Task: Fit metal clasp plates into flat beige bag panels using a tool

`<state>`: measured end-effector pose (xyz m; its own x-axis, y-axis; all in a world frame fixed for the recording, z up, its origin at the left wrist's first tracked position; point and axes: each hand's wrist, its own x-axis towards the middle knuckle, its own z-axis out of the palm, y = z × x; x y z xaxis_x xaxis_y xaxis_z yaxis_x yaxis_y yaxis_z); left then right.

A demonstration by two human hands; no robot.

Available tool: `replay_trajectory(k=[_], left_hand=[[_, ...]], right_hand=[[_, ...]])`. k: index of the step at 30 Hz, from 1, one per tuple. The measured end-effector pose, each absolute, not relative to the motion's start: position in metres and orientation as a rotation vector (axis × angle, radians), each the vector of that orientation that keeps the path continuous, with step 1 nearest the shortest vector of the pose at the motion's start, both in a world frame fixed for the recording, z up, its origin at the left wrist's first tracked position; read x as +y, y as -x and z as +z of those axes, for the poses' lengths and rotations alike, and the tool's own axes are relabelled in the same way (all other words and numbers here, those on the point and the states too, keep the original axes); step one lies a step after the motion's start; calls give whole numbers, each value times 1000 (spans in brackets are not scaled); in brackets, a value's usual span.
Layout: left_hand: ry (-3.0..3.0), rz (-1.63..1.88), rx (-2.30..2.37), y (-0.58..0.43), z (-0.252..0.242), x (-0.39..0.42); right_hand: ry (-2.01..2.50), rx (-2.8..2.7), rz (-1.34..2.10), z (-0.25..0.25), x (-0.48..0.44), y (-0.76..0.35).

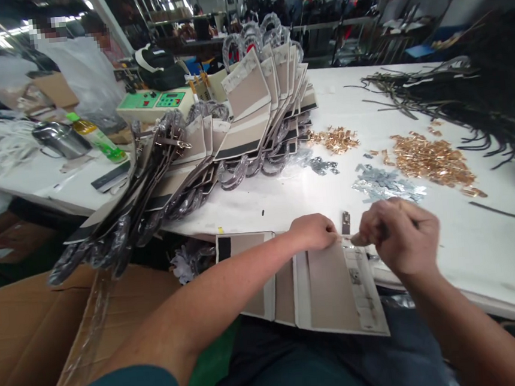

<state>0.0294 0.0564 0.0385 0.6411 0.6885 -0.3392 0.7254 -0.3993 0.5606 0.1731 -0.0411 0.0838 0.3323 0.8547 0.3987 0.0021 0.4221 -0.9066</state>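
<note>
A beige and white flat bag panel [329,289] lies over the table's front edge and my lap. My left hand [312,231] is closed, pinching the panel's top edge. Right beside it, my right hand [399,234] is closed in a fist round a small tool or strap end whose tip pokes out toward the left hand; what it is I cannot make out. A small dark metal piece [345,221] stands just behind the two hands.
A long fanned stack of finished bags [234,129] runs from back centre to the left. Piles of gold fittings [430,160], silver fittings [385,185] and black straps [470,102] lie at right. Cardboard box [36,338] at lower left. People stand at back left.
</note>
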Motion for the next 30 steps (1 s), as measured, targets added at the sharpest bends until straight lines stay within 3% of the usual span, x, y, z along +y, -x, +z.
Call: replay_trajectory(k=[3, 12, 16, 20, 24, 30], left_hand=[[-2162, -52, 1092, -30, 36, 55], [-2244, -7, 1151, -29, 48, 43], [-2361, 214, 1232, -17, 53, 10], [-2631, 445, 953, 13, 41, -52], [-2794, 215, 652, 36, 18, -103], [-2864, 81, 724, 28, 13, -105]], right_hand=[[906, -1083, 625, 92, -45, -174], [1110, -1170, 757, 49, -41, -170], [1121, -1159, 741, 54, -42, -171], [1123, -1175, 750, 54, -43, -171], [1117, -1165, 779, 52, -41, -170], [1106, -1170, 767, 54, -41, -171]])
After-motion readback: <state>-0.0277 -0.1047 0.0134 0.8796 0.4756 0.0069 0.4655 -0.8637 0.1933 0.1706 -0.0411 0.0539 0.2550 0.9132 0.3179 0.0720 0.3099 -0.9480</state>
